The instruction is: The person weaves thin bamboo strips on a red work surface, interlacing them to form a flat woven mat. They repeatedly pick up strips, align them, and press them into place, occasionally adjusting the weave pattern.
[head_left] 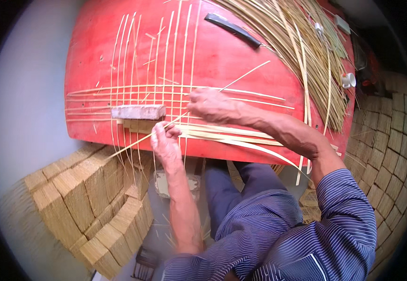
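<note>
One thin bamboo strip (pixel 135 144) runs slantwise from lower left to upper right through both hands. My left hand (pixel 167 146), at the near edge of the red table, pinches it. My right hand (pixel 209 105) is closed on it farther up, and its far end sticks out beyond the knuckles. Beneath and beyond the hands lies an open lattice (pixel 155 86) of crossing bamboo strips. A pale, worn block (pixel 138 112) rests on the lattice just left of my hands. Several flat, wider strips (pixel 231 134) lie along the near edge, under my right forearm.
The red table (pixel 88 61) carries a dark curved tool (pixel 232 30) at the back and a large heap of bamboo strips (pixel 302 51) at the right. A white cup (pixel 348 80) is at the right edge. Tied straw-coloured bundles (pixel 74 192) are stacked at lower left; more bundles (pixel 386 140) cover the right side.
</note>
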Motion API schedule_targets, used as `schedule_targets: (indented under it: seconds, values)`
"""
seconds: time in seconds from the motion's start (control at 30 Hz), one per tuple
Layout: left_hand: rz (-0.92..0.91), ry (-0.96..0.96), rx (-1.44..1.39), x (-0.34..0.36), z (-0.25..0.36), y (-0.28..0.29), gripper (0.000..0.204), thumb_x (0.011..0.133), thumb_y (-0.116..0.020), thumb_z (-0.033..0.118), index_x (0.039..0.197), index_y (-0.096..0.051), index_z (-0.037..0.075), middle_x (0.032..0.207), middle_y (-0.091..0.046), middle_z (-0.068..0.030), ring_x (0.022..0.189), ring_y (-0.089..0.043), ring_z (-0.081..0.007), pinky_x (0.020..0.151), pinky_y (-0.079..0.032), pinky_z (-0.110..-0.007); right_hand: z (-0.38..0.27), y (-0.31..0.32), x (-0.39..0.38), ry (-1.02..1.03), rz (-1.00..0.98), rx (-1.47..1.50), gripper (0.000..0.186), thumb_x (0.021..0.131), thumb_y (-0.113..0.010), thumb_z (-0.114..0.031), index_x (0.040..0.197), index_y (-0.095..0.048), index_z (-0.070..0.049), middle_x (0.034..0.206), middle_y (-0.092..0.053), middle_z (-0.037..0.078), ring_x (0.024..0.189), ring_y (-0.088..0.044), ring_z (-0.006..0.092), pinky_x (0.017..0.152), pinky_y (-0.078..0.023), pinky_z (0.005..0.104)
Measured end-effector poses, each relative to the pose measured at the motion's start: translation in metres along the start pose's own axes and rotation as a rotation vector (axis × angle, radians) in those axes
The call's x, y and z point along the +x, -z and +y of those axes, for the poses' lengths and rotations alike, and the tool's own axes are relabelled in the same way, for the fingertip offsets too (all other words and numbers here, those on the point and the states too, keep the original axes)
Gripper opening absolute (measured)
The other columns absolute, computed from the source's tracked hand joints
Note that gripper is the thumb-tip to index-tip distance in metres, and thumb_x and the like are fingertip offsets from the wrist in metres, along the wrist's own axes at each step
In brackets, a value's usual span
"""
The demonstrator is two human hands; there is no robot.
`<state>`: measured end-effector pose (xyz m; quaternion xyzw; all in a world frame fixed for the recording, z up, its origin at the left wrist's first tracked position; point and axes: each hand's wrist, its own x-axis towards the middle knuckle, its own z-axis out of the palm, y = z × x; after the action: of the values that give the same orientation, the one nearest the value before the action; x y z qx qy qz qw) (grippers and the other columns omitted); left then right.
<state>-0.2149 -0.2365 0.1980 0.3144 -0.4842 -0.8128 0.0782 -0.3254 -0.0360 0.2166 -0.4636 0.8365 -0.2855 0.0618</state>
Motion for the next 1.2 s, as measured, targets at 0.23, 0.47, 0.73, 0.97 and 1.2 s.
schedule_targets:
  seconds: [0.23, 0.47, 0.73, 0.97, 1.2]
  values:
    - [0.331, -0.068, -0.034, -0.017, 0.03, 0.169, 0.033, 0.099, -0.058, 0.031, 0.107, -0.056, -0.001, 0.079, -0.064, -0.0104, 0.059, -0.061, -0.017, 0.056, -0.054, -0.032, 0.031, -0.018, -0.008, -0.189, -0.26, 0.22, 0.024, 0.087, -0.06, -0.018, 0.072, -0.051, -0.001, 0.069, -0.053, 0.018, 0.07, -0.059, 0.0362, 0.063, -0.045, 0.0479]
    - [0.187, 0.181, 0.891, -0.075, 0.068, 0.151, 0.024, 0.095, -0.063, 0.024, 0.095, -0.064, 0.0, 0.078, -0.066, -0.0093, 0.069, -0.063, -0.0156, 0.061, -0.05, -0.031, -0.045, -0.102, 0.053, -0.043, -0.453, 0.37, 0.016, 0.083, -0.063, -0.013, 0.072, -0.058, -0.003, 0.067, -0.055, 0.016, 0.068, -0.06, 0.0338, 0.063, -0.047, 0.0448]
    - [-0.156, -0.067, 1.12, -0.054, 0.055, 0.213, 0.022, 0.093, -0.059, 0.018, 0.109, -0.066, 0.005, 0.078, -0.067, -0.0093, 0.067, -0.064, -0.0204, 0.063, -0.051, -0.034, -0.128, -0.173, 0.126, 0.09, -0.545, 0.404, 0.026, 0.084, -0.067, -0.03, 0.076, -0.062, -0.005, 0.072, -0.062, 0.015, 0.072, -0.063, 0.0356, 0.064, -0.049, 0.0445]
    - [-0.013, 0.167, 0.873, 0.023, 0.03, 0.289, 0.028, 0.097, -0.051, 0.023, 0.111, -0.063, 0.003, 0.069, -0.066, -0.0078, 0.048, -0.054, -0.0113, 0.046, -0.045, -0.028, -0.096, -0.234, 0.138, -0.566, -0.255, 0.268, 0.02, 0.086, -0.066, -0.017, 0.095, -0.063, 0.001, 0.079, -0.066, 0.023, 0.078, -0.068, 0.038, 0.064, -0.051, 0.0445]
    - [-0.125, 0.211, 0.885, 0.079, -0.004, 0.299, 0.029, 0.097, -0.048, 0.024, 0.108, -0.065, 0.004, 0.064, -0.065, -0.0086, 0.046, -0.055, -0.0151, 0.05, -0.047, -0.033, -0.097, -0.271, 0.162, -0.552, -0.006, 0.478, 0.018, 0.086, -0.056, -0.006, 0.099, -0.061, 0.005, 0.083, -0.065, 0.029, 0.082, -0.065, 0.0451, 0.07, -0.05, 0.0512]
